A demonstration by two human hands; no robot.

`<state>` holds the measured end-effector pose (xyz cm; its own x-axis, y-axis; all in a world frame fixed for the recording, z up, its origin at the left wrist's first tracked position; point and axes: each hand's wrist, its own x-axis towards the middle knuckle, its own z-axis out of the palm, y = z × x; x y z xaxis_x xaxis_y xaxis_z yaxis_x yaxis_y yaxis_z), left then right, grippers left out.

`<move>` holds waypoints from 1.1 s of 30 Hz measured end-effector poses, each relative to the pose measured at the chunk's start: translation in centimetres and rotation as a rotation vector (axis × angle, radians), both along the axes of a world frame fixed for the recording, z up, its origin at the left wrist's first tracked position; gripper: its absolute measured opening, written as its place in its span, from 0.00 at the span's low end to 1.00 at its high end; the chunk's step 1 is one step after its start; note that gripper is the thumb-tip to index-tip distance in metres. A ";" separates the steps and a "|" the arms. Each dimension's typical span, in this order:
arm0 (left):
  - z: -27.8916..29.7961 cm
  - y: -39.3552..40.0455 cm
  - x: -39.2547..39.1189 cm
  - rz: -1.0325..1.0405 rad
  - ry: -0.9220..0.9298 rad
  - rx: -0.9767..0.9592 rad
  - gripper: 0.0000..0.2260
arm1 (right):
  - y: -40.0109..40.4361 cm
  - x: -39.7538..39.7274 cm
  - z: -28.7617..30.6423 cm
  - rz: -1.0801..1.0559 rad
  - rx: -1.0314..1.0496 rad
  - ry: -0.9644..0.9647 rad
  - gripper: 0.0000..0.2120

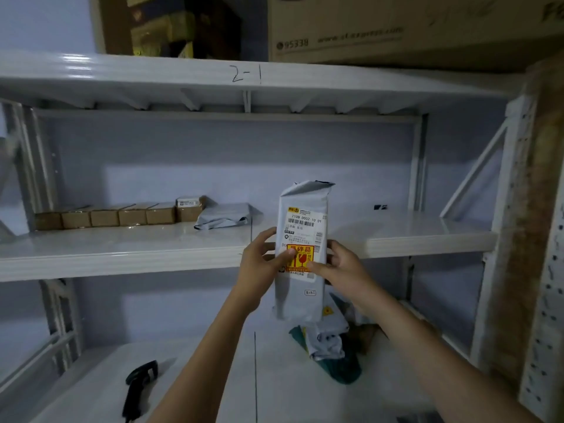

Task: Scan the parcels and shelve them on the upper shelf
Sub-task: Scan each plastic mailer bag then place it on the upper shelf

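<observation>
Head view: you hold one grey parcel (300,251) upright in front of the shelf (122,254) edge, label facing you.
Left hand (264,261): fingers wrap the parcel's left edge, thumb pressed on the orange fragile sticker (300,257).
Right hand (334,267): fingers curl round the right edge, thumb on the sticker's lower corner.
Parcel: in the air between both hands, above the lower shelf (213,377), not yet resting on anything.
Scanner (139,386): lies on the lower shelf at your left, well apart from the parcel; neither hand is on it.
Shelved so far: a row of brown boxes (119,215) and a grey bag (225,215) sit at the left of the shelf.
Step in hand: judged as placing. Aim for the bare stretch right of the bag.
Advice: the sticker warns of fragile goods, so lower it gently, keep the barcode outward, and release only once it rests flat.
</observation>
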<state>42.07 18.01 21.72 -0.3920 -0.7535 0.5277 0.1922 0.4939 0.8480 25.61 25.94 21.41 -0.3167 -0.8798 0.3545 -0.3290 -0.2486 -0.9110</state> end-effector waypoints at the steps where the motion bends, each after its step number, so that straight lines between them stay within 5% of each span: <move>1: 0.5 0.0 -0.7 0.011 -0.007 -0.007 0.21 | 0.2 -0.7 0.4 0.010 0.012 0.032 0.23; 13: 7.1 -6.4 -6.0 0.073 -0.044 0.018 0.21 | -5.6 -5.3 7.4 0.019 -0.040 0.031 0.26; 19: 8.8 -12.3 -6.0 -0.001 -0.284 -0.049 0.25 | -12.6 -7.0 9.4 0.005 -0.066 -0.058 0.21; 26: 10.0 -20.1 -6.5 0.089 -0.356 -0.024 0.20 | -21.6 -8.5 10.6 -0.025 0.010 -0.089 0.25; 33: 9.8 -26.4 -9.0 0.361 -0.673 -0.133 0.14 | -28.0 -9.4 10.3 0.163 0.310 0.191 0.06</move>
<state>33.11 -8.40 31.48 -0.4025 -0.8425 0.3581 -0.5353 0.5339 0.6545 16.24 -2.06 31.68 -0.1183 -0.9876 0.1028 -0.4790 -0.0340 -0.8772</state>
